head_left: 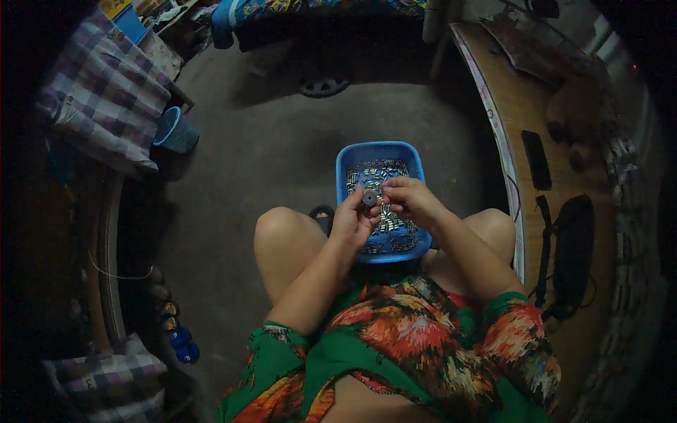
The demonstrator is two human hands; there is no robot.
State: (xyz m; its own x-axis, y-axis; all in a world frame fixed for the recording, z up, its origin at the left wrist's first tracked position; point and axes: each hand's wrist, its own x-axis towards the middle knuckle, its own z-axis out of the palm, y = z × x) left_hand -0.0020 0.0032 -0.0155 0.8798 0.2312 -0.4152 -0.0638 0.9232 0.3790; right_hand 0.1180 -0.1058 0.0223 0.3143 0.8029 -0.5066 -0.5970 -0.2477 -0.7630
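Observation:
A blue plastic basket (343, 163) rests between my knees, filled with several small shiny metal pieces (381, 173). Over it, my left hand (350, 224) pinches a small dark round part (369, 198) between thumb and fingers. My right hand (411, 199) meets it from the right, fingertips closed on a small piece against the round part; what that piece is stays too small to tell. Both forearms come up from my lap, over a green and orange flowered garment.
A small blue cup-shaped basket (175, 132) stands on the concrete floor at the left, below a checked cloth (106, 92). A wooden board (536, 141) with dark objects curves along the right. A dark sandal (323, 215) lies by my left knee. Round blue and dark items (178, 331) sit lower left.

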